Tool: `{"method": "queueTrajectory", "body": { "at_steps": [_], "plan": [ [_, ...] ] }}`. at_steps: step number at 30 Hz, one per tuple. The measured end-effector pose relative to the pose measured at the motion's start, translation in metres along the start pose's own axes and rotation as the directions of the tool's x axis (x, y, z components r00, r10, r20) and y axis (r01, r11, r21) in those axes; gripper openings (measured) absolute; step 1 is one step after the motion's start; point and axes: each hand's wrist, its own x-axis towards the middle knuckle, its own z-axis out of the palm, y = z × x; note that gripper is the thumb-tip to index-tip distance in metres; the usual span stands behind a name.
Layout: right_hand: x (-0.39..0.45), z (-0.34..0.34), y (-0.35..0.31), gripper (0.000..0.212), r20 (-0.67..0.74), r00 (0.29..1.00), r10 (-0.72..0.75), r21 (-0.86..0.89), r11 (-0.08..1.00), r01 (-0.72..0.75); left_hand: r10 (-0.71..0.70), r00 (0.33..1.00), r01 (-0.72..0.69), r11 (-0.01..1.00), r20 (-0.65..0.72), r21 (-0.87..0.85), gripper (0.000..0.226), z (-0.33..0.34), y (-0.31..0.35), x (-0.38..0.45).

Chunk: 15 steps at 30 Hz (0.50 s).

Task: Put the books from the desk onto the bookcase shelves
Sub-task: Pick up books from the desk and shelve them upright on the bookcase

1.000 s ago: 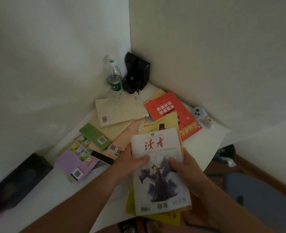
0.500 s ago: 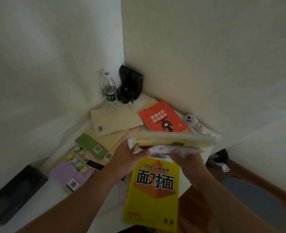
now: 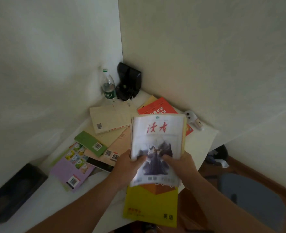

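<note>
The glossy magazine [image 3: 157, 145] has tipped back cover-up; the left hand [image 3: 128, 167] and right hand [image 3: 181, 167] grip its lower edges above a yellow book [image 3: 149, 206].

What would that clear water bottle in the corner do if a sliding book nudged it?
The water bottle stands upright, tall and narrow, so a nudge would probably tip it rather than slide it. Its clear body looks mostly empty, so it is likely light. Being round, it might roll toward the cream book lying just in front.
</note>
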Motion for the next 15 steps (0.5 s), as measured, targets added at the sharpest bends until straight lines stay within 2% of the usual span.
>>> {"method": "queueTrajectory", "body": {
  "at_steps": [4,9,13,15],
  "plan": [
    [-0.017,0.007,0.008,0.030,0.081,0.997,0.014,0.053,0.998,-0.018,-0.210,0.976,0.217,0.918,0.058,-0.331,0.024,-0.001,-0.009,-0.012],
    [-0.031,0.010,0.026,0.028,0.104,0.992,0.069,0.115,0.990,-0.081,-0.314,0.937,0.348,0.862,0.150,-0.368,0.024,-0.005,-0.015,-0.023],
    [-0.034,0.011,0.031,0.036,0.149,0.985,0.084,0.163,0.981,-0.108,-0.345,0.915,0.401,0.823,0.207,-0.402,0.033,-0.011,-0.018,-0.027],
    [-0.033,0.009,0.030,0.041,0.236,0.964,0.121,0.245,0.953,-0.180,-0.383,0.889,0.458,0.763,0.253,-0.456,0.036,-0.015,-0.021,-0.030]
  ]
}}
